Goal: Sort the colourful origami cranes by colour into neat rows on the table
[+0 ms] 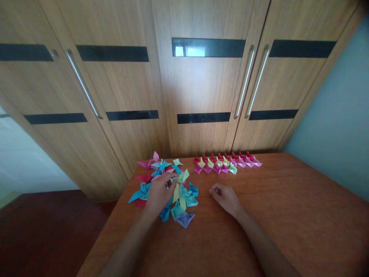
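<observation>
Over a loose pile of folded paper cranes on the left of the table, my left hand (160, 192) is closed, thumb and forefinger pinching a pale green paper crane (183, 176). Beneath and around it lie blue, teal, pink and red cranes, with a lavender crane (186, 219) nearest to me. My right hand (226, 198) rests on the wood to the right of the pile, fingers curled in, nothing visible in them. Beyond it stand rows of small cranes: red ones (219, 157) at the back, yellow and pink ones in front, and a mint green crane (232, 168).
The brown wooden table (288, 215) reaches up to a wooden wardrobe (198, 84) with metal handles and dark strips. A pale blue wall (331, 127) borders the right side. Past the table's left edge is a dark reddish floor (52, 231).
</observation>
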Demonstrator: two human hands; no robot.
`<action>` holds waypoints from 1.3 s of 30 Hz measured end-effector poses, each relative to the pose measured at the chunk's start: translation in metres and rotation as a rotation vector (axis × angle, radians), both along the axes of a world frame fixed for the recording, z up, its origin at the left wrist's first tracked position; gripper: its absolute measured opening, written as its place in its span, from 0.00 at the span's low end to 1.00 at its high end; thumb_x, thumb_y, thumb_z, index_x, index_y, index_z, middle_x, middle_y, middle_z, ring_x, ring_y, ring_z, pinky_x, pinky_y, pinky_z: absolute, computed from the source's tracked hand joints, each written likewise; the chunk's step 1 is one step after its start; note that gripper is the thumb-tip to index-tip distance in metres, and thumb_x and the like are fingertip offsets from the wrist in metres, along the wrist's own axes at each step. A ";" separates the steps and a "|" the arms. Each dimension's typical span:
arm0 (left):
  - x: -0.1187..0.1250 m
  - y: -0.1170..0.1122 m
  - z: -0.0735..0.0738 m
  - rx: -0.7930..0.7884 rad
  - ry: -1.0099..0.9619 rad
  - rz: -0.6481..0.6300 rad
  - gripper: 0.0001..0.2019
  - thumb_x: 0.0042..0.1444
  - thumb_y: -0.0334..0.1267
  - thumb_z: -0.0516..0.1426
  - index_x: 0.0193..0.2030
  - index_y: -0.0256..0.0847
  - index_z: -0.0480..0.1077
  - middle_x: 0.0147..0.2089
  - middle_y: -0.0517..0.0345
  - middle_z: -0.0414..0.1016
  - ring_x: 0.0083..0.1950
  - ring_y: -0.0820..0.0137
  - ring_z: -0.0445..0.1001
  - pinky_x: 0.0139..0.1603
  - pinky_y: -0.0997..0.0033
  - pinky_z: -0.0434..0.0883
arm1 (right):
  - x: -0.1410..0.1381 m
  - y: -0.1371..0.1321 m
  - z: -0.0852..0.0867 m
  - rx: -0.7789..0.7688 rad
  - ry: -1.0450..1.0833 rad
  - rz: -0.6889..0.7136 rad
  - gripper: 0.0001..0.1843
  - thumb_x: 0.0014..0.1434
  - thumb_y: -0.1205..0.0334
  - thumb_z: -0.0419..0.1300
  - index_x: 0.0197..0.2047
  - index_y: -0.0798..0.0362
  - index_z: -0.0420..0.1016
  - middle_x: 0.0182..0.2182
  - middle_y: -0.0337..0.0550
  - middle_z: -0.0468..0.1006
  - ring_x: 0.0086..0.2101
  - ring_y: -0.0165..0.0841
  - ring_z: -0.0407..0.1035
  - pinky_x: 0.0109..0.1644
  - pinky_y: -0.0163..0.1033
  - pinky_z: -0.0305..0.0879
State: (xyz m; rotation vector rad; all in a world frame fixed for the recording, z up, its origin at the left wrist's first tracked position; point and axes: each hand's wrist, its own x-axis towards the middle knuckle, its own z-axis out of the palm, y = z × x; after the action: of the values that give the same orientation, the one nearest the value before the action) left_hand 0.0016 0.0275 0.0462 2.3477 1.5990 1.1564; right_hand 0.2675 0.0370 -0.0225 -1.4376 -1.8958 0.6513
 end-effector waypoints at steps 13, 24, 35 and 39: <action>0.022 -0.036 -0.029 -0.087 -0.013 -0.214 0.09 0.58 0.31 0.55 0.43 0.44 0.75 0.39 0.56 0.78 0.40 0.69 0.76 0.43 0.72 0.72 | -0.018 -0.016 0.011 -0.274 0.540 0.336 0.19 0.49 0.48 0.66 0.38 0.53 0.75 0.28 0.37 0.73 0.29 0.27 0.65 0.32 0.32 0.60; 0.024 -0.043 -0.032 -0.130 0.116 -0.292 0.10 0.61 0.33 0.52 0.45 0.46 0.73 0.42 0.56 0.78 0.43 0.68 0.75 0.46 0.70 0.71 | -0.022 -0.020 0.012 -0.282 0.401 0.344 0.18 0.52 0.46 0.62 0.33 0.55 0.75 0.26 0.39 0.74 0.28 0.28 0.66 0.33 0.33 0.63; 0.018 -0.042 -0.030 -0.141 0.119 -0.086 0.15 0.60 0.36 0.52 0.54 0.47 0.68 0.44 0.56 0.78 0.41 0.69 0.76 0.43 0.71 0.72 | 0.032 0.001 0.017 0.008 0.438 -0.069 0.16 0.52 0.48 0.61 0.33 0.55 0.74 0.30 0.41 0.76 0.32 0.32 0.69 0.38 0.35 0.64; 0.020 -0.043 -0.030 -0.143 0.114 -0.121 0.16 0.60 0.35 0.51 0.54 0.47 0.68 0.45 0.56 0.78 0.41 0.69 0.76 0.42 0.72 0.72 | 0.083 0.018 0.009 0.105 0.319 -0.449 0.20 0.51 0.47 0.58 0.38 0.56 0.74 0.34 0.48 0.78 0.34 0.37 0.71 0.39 0.37 0.65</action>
State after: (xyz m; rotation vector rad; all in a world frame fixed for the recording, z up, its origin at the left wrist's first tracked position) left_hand 0.0213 -0.0158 0.0162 2.4177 1.4934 0.8693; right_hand 0.3503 0.0552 -0.0138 -1.5192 -1.2870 0.5169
